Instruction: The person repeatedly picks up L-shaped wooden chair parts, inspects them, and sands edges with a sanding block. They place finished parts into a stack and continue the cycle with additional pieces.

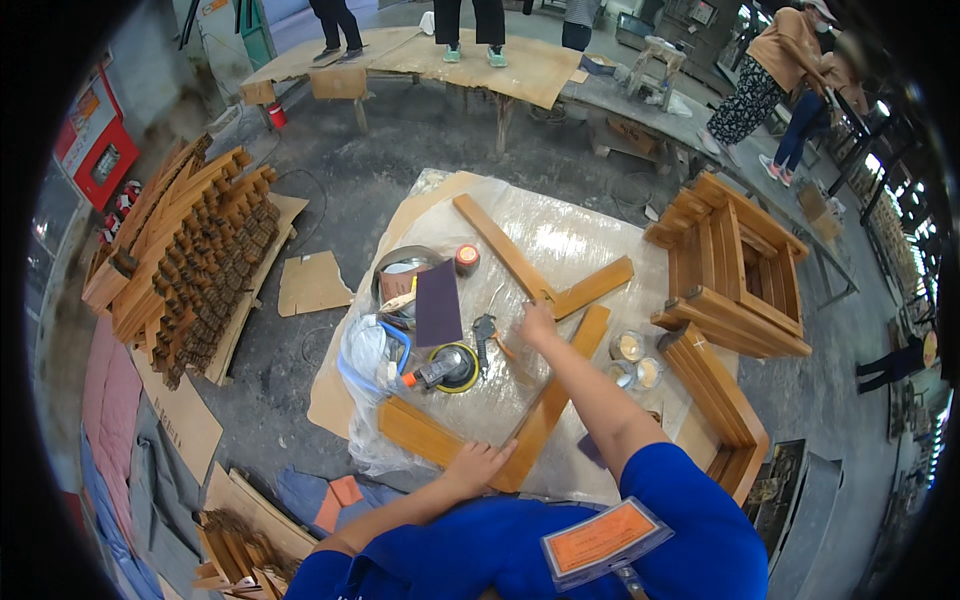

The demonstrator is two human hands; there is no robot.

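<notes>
Two angled wooden pieces, each made of two flat boards joined at a corner, lie on the plastic-covered table (600,225). My left hand (478,468) rests with fingers extended on the near angled wooden piece (545,430), close to its corner. Stretched farther out, my right hand (537,324) has its fingers curled at the corner of the far angled wooden piece (500,243). Between them lie an air blow gun (485,338) and a round sander (458,366) with a yellow-edged disc. A dark purple sandpaper sheet (438,305) leans on a round metal container (384,268).
A red-topped can (467,258) and clear plastic bag (365,350) are left; small jars (628,346) are right. Joined wooden frames (735,265) and angled pieces (712,400) crowd the right edge. A large wooden stack (190,260) stands left. People stand on platforms beyond.
</notes>
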